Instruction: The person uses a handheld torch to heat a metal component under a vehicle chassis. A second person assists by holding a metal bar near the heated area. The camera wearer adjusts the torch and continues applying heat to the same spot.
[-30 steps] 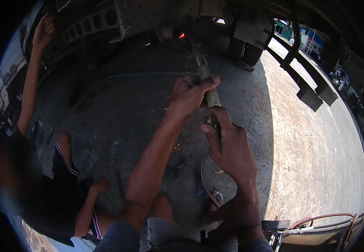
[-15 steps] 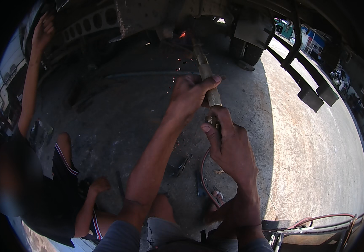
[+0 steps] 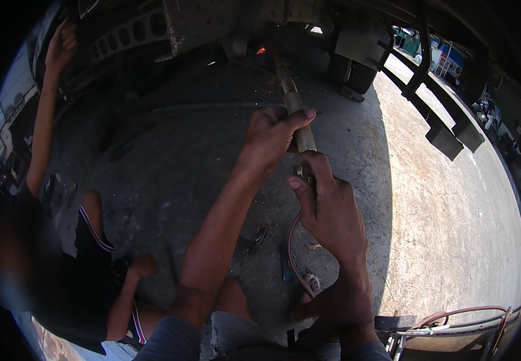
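A cutting torch (image 3: 305,140) slants up and away from me, held in both my hands. My left hand (image 3: 270,133) wraps round the middle of its body, the thumb lying across the top. Closer to me, my right hand (image 3: 335,210) grips the rear end near the valve, with the thumb and forefinger at the fittings. A reddish hose (image 3: 291,246) curves down from the rear of the torch. Beyond the torch's far end, a small orange glow (image 3: 261,50) shows on the dark metal underside of a vehicle (image 3: 212,27). The torch's tip is lost in shadow.
At the left a person in dark clothes (image 3: 50,265) crouches, one arm (image 3: 42,132) raised to the vehicle frame. A wheel (image 3: 352,73) stands behind the torch. Brackets (image 3: 444,141) hang at the right above sunlit concrete (image 3: 453,228). A metal cart (image 3: 447,337) with hose sits lower right.
Fewer and fainter sparks fall below the glow than before. My hands and the torch have barely moved. The crouching person's raised arm stays in place.
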`<state>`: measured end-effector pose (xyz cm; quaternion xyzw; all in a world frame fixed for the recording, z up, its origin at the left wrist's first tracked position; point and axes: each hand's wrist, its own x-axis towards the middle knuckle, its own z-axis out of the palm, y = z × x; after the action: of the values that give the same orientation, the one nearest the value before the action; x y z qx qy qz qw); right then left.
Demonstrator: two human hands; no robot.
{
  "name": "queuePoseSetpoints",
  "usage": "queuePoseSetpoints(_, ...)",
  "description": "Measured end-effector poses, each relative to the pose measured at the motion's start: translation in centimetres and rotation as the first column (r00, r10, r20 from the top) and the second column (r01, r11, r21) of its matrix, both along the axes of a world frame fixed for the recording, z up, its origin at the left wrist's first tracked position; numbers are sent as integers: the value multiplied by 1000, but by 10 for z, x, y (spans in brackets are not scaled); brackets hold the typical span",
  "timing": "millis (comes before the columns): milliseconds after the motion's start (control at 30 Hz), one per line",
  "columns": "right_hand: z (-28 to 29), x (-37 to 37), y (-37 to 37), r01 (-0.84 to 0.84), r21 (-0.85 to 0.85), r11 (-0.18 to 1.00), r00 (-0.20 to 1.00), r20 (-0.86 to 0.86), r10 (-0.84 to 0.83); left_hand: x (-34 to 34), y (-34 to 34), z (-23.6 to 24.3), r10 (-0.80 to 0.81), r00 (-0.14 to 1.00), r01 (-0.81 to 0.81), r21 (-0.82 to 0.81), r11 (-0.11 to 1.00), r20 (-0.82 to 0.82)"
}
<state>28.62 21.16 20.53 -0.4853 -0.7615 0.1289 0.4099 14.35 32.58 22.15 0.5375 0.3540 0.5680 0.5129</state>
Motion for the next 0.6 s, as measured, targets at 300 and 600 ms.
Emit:
queuePoseSetpoints(300, -1, 2, 2, -4, -13, 1000, 1000, -25, 3, 3, 1, 0, 24, 1000, -23, 5, 1000, -15)
queuePoseSetpoints(600, -4, 4, 7, -23, 4, 1000, 999, -32, 23, 0, 4, 3, 1, 999, -2, -9, 1000, -40)
